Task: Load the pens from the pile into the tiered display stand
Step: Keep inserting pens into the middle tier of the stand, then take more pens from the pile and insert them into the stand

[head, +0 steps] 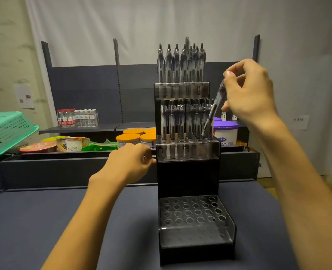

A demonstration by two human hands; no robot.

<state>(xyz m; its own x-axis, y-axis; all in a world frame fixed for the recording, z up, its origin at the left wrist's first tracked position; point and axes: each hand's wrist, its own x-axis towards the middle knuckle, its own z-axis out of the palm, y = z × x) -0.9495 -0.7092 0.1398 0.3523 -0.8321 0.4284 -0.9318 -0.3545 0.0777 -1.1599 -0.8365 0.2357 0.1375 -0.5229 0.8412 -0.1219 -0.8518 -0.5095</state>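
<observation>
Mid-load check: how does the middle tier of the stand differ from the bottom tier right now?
The middle tier stands nearly full of upright pens; the bottom tier shows only empty holes. The right hand pinches a tilted pen with its tip at the middle tier's right end; nothing is at the bottom tier. The left hand rests beside the middle tier's left edge, well above the bottom tier. Both are clear plastic trays with rows of round holes.

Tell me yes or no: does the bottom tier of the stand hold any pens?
No. The bottom tier shows only empty holes.
</observation>
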